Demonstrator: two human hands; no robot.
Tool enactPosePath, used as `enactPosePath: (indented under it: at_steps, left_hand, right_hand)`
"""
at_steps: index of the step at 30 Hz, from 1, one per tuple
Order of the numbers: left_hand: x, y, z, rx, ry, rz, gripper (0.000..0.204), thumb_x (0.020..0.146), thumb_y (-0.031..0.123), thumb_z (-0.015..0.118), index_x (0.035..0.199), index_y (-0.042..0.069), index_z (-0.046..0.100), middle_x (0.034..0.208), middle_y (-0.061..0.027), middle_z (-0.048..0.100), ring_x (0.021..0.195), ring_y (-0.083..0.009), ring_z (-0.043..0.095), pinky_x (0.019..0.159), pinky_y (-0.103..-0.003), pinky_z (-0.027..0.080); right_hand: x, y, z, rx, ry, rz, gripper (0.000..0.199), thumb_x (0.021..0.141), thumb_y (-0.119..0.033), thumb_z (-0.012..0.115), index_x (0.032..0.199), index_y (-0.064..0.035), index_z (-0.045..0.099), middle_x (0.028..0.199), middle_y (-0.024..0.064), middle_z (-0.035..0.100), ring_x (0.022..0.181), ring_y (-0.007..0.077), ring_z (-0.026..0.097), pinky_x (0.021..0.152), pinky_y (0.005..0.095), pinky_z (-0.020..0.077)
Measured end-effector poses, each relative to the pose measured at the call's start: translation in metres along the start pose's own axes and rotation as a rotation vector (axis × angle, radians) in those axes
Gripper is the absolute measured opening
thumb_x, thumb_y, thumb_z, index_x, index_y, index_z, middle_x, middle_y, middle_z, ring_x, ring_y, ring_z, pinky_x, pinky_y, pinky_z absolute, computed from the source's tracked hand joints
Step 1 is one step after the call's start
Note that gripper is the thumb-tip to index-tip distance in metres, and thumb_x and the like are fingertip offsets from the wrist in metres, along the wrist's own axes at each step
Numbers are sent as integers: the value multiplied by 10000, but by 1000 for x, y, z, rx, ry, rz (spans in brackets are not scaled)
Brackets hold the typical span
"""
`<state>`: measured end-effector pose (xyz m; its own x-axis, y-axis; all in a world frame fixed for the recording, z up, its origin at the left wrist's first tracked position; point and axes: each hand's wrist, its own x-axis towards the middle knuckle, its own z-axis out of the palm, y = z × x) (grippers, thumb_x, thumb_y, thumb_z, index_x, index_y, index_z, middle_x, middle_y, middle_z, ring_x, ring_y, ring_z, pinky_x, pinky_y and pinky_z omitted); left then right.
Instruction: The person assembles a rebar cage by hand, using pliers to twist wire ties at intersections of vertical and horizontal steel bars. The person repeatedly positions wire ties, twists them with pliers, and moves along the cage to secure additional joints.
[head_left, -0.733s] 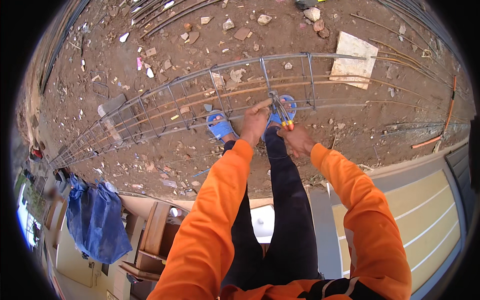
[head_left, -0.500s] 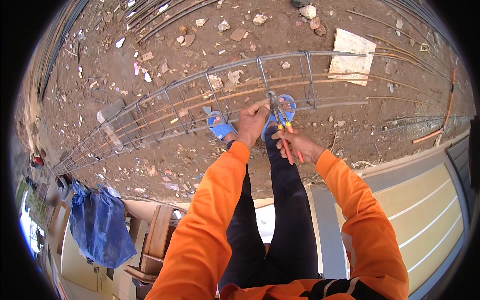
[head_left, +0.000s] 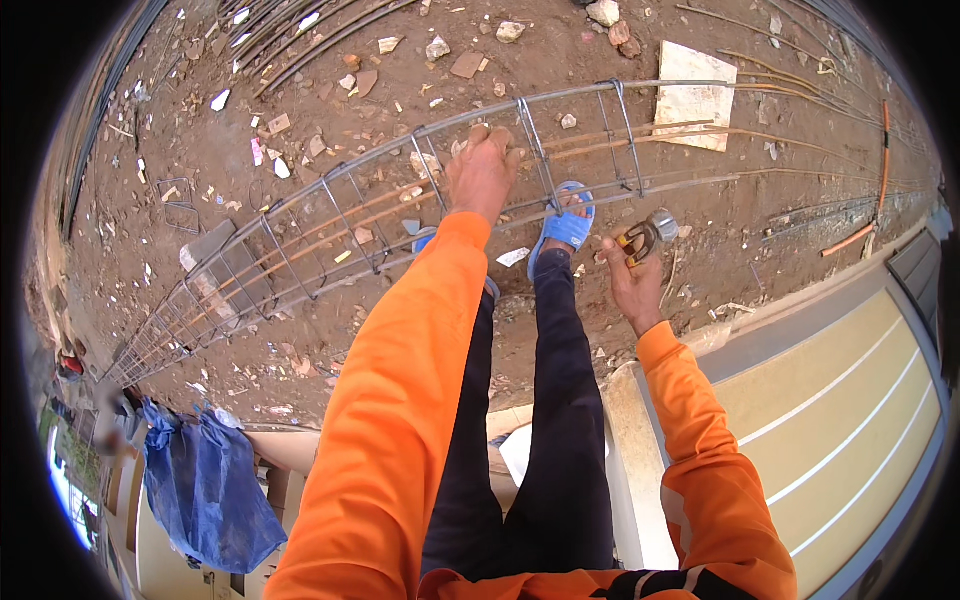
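Gripping pliers point(head_left: 657, 228): right hand point(head_left: 637, 287) | left hand point(head_left: 482, 172) at rebar cage point(head_left: 535, 147), grip unclear | white slab point(head_left: 692, 105) under bar ends point(head_left: 724, 84)

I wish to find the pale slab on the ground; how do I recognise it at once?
Find the long steel cage stretching over the soil and follow it to its right end. There, it passes over a pale, four-sided slab. It is broader and flatter than the scattered stones.

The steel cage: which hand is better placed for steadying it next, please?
Probably the left. The left hand is at the bars of the steel cage, with no tool visible in it. The right hand holds pincers and is apart from the cage.
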<state>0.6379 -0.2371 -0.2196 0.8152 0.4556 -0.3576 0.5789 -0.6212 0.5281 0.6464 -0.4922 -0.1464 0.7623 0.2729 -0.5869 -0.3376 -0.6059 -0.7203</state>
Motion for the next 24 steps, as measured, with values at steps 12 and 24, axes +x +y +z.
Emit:
enactPosePath:
  at_steps: [12,24]
  left_hand:
    - [-33,20,22,-1334,-770,-830,210,862,214,711,835,12,660,759,-71,674,649,-217,629,619,-364,509]
    - [-44,19,14,-194,-172,-229,255,915,254,649,950,2,665,667,-28,651,639,-156,613,618,-333,492]
  right_hand:
    - [46,-29,9,205,366,-182,195,942,-193,665,1043,-29,636,974,48,656,822,111,604,738,264,502]
    - [77,45,14,-291,227,-457,310,792,-122,781,1060,-50,643,1058,123,631,974,300,612,845,398,493]
